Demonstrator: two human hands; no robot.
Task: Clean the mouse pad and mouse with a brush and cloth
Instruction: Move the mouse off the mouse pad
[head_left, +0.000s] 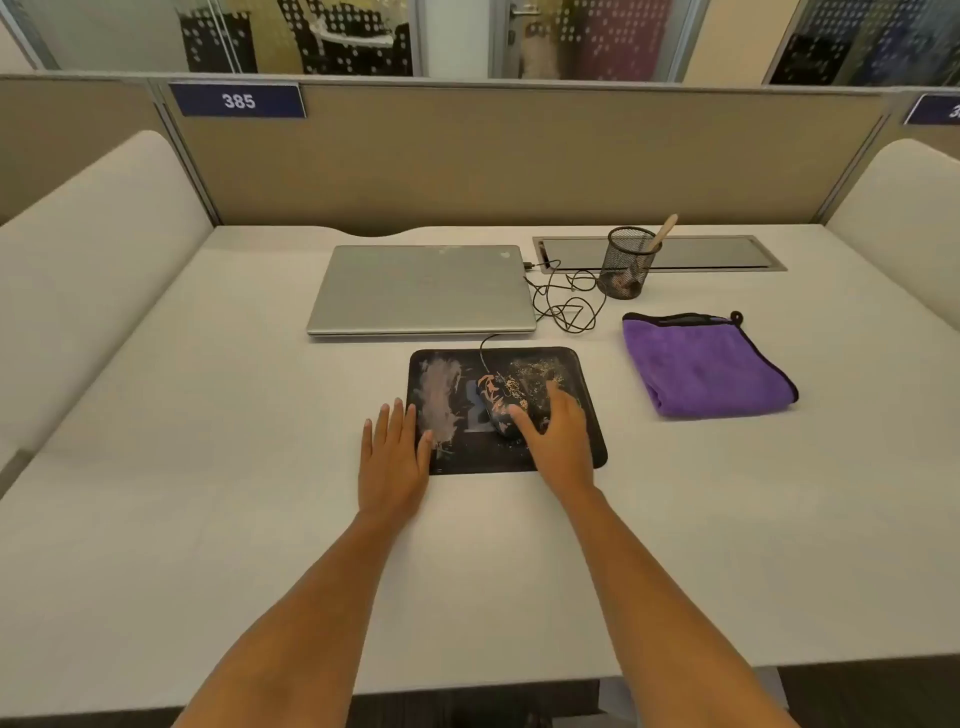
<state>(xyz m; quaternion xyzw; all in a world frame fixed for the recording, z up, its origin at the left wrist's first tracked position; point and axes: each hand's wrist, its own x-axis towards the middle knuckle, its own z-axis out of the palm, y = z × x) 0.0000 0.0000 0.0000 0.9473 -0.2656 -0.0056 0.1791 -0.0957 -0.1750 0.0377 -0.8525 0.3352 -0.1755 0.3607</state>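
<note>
Forearms: both reach forward from the near edge over the white desk (208, 467).
Left hand (395, 457): lies flat, palm down, on the desk just beside the left edge of the mouse pad (478, 460). The fingers are straight and close together and hold nothing. The thumb lies at the pad's edge.
Right hand (558, 441): rests on the right half of the pad. The thumb lies on the near end of the mouse (501, 402) and the fingers reach along its right side, rather straight. I cannot tell if it really grips the mouse.
Mouse pad: black, flat on the desk in the middle. It has a pale smear (439, 395) on the left part and light crumbs (535, 371) on the far right part.
Mouse: dark with an orange pattern, in the middle of the pad, dusty. Its cable (569, 301) goes in loops to the right side of the laptop.
Cloth (706, 369): purple, folded, on the desk to the right of the pad, apart from it.
Laptop (423, 288): silver, closed, just behind the pad.
Mesh cup (626, 262): black, behind the cloth, beside the laptop.
Brush (662, 231): only its pale handle shows, leaning out of the cup.
Partition (519, 156): beige, at the far edge, with a blue plate (238, 100) reading 385.
</note>
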